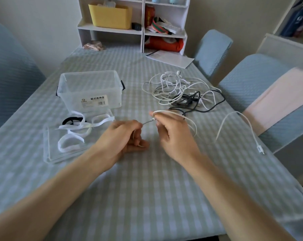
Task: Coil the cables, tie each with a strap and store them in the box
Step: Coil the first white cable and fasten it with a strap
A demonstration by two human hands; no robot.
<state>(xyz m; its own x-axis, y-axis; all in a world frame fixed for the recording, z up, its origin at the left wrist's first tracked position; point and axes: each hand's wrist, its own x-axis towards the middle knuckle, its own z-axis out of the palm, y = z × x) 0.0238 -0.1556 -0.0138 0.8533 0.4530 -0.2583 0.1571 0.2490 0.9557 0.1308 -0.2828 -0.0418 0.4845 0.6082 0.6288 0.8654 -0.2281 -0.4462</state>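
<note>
My left hand pinches one end of a thin white cable above the table's middle. My right hand grips the same cable a little to the right, with loops of it draped over the fingers. The cable's free length arcs right and ends in a plug. Behind my hands lies a tangle of white and black cables. A clear plastic box stands open at the left. In front of it lie white straps and a black strap, partly on the clear lid.
The table carries a checked cloth. A white shelf unit with a yellow bin stands at the far edge, and papers lie beside it. Blue-covered chairs stand along the right side, another at the left.
</note>
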